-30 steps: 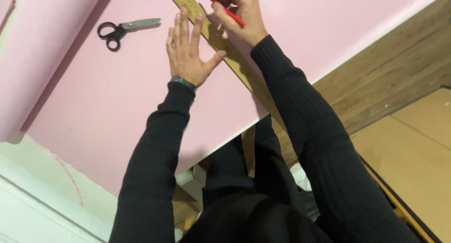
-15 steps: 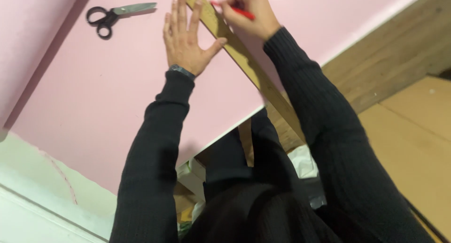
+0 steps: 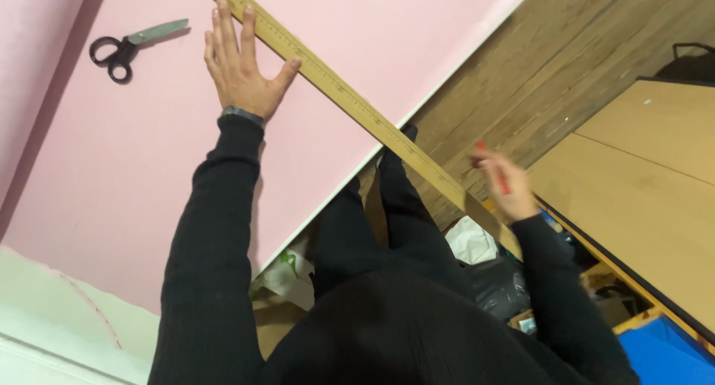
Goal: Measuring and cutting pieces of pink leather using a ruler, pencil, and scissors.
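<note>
A long wooden ruler (image 3: 350,102) lies diagonally across a pink sheet (image 3: 119,161) and sticks out past its edge over the floor. My left hand (image 3: 242,65) rests flat on the sheet, fingers spread, with thumb and fingertips against the ruler. My right hand (image 3: 503,180) is off the sheet, beside the ruler's overhanging end, blurred, and holds a red pencil (image 3: 491,165). Black-handled scissors (image 3: 130,44) lie on the sheet to the left of my left hand.
Wooden floorboards (image 3: 551,65) run along the right of the sheet. Tan boards (image 3: 640,184) lie at the right, with a blue thing (image 3: 663,355) at the bottom right. White bags and clutter (image 3: 469,243) sit near my legs. A pale surface (image 3: 59,318) borders the sheet at the lower left.
My right hand with the red pencil has come off the ruler's far part and swung back down past the sheet's edge. My left hand stays pressed by the ruler.
</note>
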